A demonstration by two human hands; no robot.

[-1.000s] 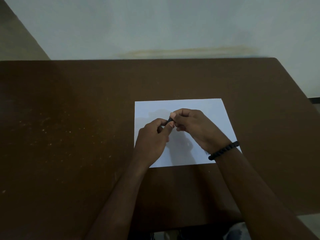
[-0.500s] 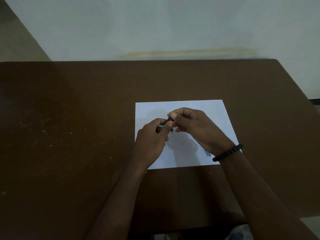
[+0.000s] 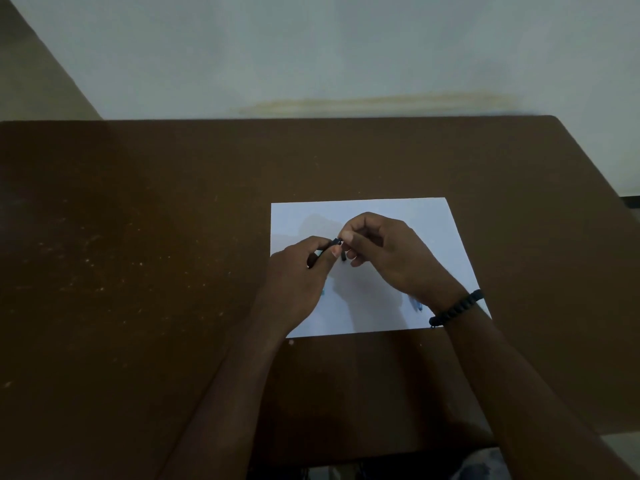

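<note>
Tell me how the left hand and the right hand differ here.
The right hand has a dark beaded bracelet at its wrist; the left hand has a bare wrist. The left hand sits over the left edge of the white sheet, while the right hand sits nearer its middle. Both pinch the small dark object between them.

Nothing here can be read: no words, numbers, brands or signs. The white sheet of paper on the counter bears only faint blue smudges, not letters. The small dark object pinched between the left hand and the right hand is too dim to show any label.
</note>
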